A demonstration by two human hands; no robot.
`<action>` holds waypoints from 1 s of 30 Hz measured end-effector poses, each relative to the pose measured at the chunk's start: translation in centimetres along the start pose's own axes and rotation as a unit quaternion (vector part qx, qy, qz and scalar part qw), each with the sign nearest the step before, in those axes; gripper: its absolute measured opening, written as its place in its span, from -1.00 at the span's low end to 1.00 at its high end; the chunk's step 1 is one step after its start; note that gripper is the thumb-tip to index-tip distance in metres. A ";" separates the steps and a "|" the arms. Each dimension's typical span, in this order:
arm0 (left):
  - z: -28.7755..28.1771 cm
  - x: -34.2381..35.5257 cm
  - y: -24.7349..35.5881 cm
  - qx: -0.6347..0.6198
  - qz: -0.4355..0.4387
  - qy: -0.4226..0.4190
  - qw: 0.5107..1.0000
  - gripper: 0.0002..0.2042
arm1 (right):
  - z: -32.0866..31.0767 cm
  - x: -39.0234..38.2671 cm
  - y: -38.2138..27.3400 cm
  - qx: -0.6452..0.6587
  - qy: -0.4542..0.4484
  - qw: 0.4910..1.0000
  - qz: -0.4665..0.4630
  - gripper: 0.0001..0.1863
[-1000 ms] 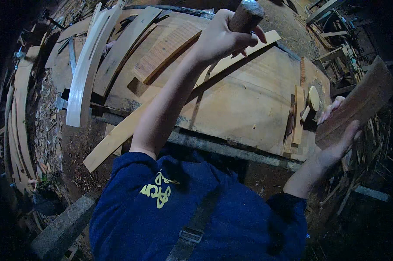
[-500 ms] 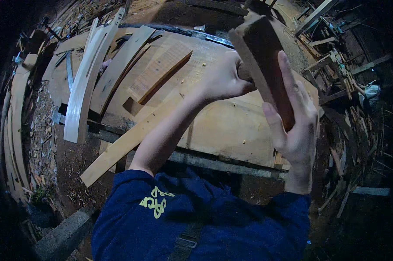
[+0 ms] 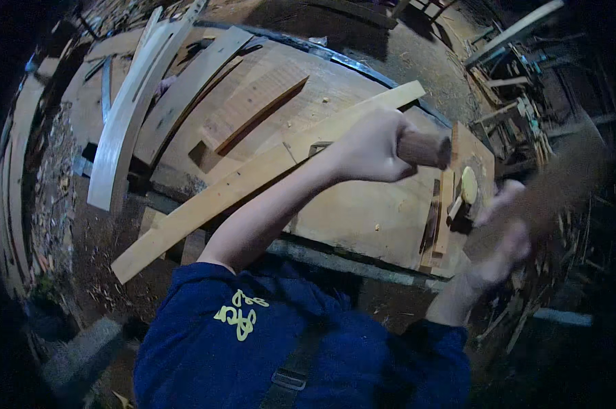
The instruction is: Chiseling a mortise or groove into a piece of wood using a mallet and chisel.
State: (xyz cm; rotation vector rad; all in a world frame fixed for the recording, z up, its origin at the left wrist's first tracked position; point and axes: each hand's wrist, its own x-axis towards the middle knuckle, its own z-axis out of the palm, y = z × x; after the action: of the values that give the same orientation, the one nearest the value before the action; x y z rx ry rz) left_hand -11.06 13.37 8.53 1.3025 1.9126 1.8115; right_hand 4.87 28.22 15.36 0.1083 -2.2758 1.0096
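My left hand point(image 3: 372, 146) is closed in a fist around a thick brown wooden handle point(image 3: 425, 148) whose blunt end sticks out toward the right; whatever it belongs to is hidden. Beneath this forearm, a long pale wooden board point(image 3: 243, 189) lies slantwise across the workbench point(image 3: 362, 204). A small metal piece point(image 3: 319, 146) shows on the board by the wrist. At the right, past the bench end, my right hand point(image 3: 502, 238) holds a dark brown piece of wood point(image 3: 553, 187); both are smeared by motion.
A thick wooden block point(image 3: 253, 109) rests on the bench, left of it curved boards point(image 3: 141, 102). Narrow strips point(image 3: 444, 215) and a pale yellowish oval piece point(image 3: 468, 185) lie at the right end. Scrap wood point(image 3: 526, 88) is heaped beyond.
The brown piece of wood has swung from above the bench to the right with my right hand, away from my left hand. The long board's far end and the handle now show.
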 end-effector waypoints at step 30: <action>1.6 -0.6 -0.8 0.106 0.094 0.037 0.989 -0.85 | 1.5 -5.2 2.0 0.507 0.253 0.821 0.072 -0.64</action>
State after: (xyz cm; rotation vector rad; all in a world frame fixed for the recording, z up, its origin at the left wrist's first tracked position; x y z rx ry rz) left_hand -9.97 14.23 7.24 1.5511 2.1366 1.8038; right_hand 7.64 27.71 10.31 0.0891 -1.0920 1.9615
